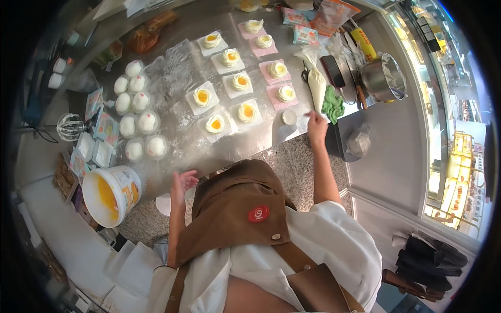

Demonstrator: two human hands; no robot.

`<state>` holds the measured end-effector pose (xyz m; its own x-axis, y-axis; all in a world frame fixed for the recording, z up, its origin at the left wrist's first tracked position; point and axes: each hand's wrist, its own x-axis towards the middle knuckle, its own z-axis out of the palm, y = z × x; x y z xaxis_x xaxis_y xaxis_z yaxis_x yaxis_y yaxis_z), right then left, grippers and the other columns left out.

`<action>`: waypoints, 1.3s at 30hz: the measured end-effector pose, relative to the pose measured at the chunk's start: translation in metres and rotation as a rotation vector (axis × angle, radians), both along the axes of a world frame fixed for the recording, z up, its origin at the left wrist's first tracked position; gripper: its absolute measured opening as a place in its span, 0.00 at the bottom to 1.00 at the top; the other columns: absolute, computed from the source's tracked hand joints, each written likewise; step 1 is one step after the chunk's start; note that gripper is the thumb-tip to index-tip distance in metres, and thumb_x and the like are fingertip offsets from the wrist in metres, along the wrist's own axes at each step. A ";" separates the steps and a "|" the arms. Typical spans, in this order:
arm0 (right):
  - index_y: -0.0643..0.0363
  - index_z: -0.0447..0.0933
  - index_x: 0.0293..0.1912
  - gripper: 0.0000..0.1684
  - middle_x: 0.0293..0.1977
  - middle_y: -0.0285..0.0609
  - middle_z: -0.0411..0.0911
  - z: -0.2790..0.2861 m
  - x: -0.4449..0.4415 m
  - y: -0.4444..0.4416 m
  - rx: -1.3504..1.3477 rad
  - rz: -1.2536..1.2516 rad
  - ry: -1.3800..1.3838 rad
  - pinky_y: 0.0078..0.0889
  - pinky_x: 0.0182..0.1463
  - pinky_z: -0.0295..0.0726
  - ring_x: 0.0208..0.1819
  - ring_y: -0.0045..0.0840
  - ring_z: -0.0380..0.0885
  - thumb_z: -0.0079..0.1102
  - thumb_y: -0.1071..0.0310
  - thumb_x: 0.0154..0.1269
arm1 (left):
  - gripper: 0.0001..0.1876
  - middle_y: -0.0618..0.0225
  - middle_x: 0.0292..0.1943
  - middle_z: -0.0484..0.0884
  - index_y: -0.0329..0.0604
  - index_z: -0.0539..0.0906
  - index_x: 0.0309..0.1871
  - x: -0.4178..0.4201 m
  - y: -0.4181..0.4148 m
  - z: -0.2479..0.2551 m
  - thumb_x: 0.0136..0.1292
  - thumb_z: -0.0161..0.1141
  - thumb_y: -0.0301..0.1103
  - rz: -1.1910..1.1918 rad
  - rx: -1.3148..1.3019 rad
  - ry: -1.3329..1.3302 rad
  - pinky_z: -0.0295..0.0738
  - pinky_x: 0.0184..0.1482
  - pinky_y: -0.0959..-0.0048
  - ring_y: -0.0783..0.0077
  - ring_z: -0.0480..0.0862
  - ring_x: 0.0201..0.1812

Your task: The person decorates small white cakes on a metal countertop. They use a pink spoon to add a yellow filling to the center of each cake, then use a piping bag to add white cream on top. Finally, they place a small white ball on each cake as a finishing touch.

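My left hand (184, 182) is raised at the table's front edge, fingers apart and holding nothing. At the lower tip of a cream-filled piping bag (316, 84) is my right hand (317, 124), with its fingers curled; whether it grips anything is unclear. Swirls of cream with yellow filling (247, 112) rest on white squares across the metal table (184, 148). More swirls (285, 93) sit on pink squares. A fluted paper cup (289, 117) lies left of the right hand. White round pastries (147, 121) in clear cups stand at the left.
A white tub with yellow filling (111, 195) stands near the left front corner. A whisk (70, 127) lies beyond it. On the right are a green cloth (333, 105), a phone (333, 71), a metal mixing bowl (381, 78) and a dark bin (342, 137) beside the table.
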<state>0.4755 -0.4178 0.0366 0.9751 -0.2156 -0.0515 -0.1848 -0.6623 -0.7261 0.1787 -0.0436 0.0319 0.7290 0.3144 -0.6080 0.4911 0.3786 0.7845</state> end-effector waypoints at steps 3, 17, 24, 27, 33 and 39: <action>0.64 0.75 0.45 0.12 0.32 0.53 0.77 -0.005 0.071 -0.023 -0.077 0.031 -0.353 0.38 0.41 0.74 0.34 0.43 0.77 0.51 0.72 0.62 | 0.28 0.66 0.26 0.81 0.35 0.81 0.44 0.032 -0.017 0.026 0.74 0.36 0.50 -0.060 0.106 0.020 0.71 0.44 0.73 0.73 0.79 0.32; 0.64 0.63 0.53 0.33 0.43 0.59 0.69 -0.034 0.175 -0.050 -0.302 0.254 -0.102 0.47 0.50 0.72 0.49 0.52 0.69 0.64 0.64 0.48 | 0.11 0.63 0.43 0.82 0.36 0.76 0.50 0.200 -0.134 0.114 0.69 0.51 0.31 -0.433 0.011 -0.231 0.73 0.48 0.76 0.76 0.79 0.41; 0.65 0.63 0.44 0.17 0.40 0.57 0.66 0.103 0.073 -0.056 -0.146 0.441 -0.347 0.49 0.44 0.70 0.43 0.52 0.70 0.53 0.75 0.54 | 0.16 0.64 0.48 0.79 0.36 0.74 0.55 0.280 -0.178 0.134 0.65 0.58 0.29 -0.711 -0.079 -0.377 0.71 0.54 0.74 0.74 0.77 0.50; 0.64 0.63 0.45 0.17 0.40 0.56 0.66 0.170 0.024 -0.040 -0.138 0.473 -0.242 0.47 0.44 0.70 0.42 0.51 0.70 0.53 0.75 0.55 | 0.25 0.63 0.51 0.77 0.37 0.71 0.59 0.297 -0.197 0.149 0.58 0.65 0.29 -0.783 -0.003 -0.561 0.70 0.55 0.73 0.73 0.74 0.54; 0.66 0.71 0.43 0.13 0.44 0.56 0.69 0.215 -0.017 -0.018 0.121 0.681 -0.252 0.45 0.49 0.71 0.47 0.48 0.70 0.49 0.74 0.56 | 0.29 0.66 0.52 0.77 0.39 0.73 0.59 0.286 -0.196 0.187 0.53 0.71 0.31 -0.925 -0.063 -0.665 0.71 0.56 0.72 0.70 0.75 0.54; 0.63 0.72 0.52 0.22 0.47 0.53 0.74 0.232 -0.046 0.013 0.650 0.790 -0.120 0.41 0.54 0.73 0.50 0.45 0.73 0.54 0.72 0.55 | 0.22 0.61 0.51 0.78 0.34 0.74 0.56 0.256 -0.186 0.218 0.60 0.65 0.32 -0.662 0.150 -0.541 0.72 0.53 0.71 0.68 0.78 0.50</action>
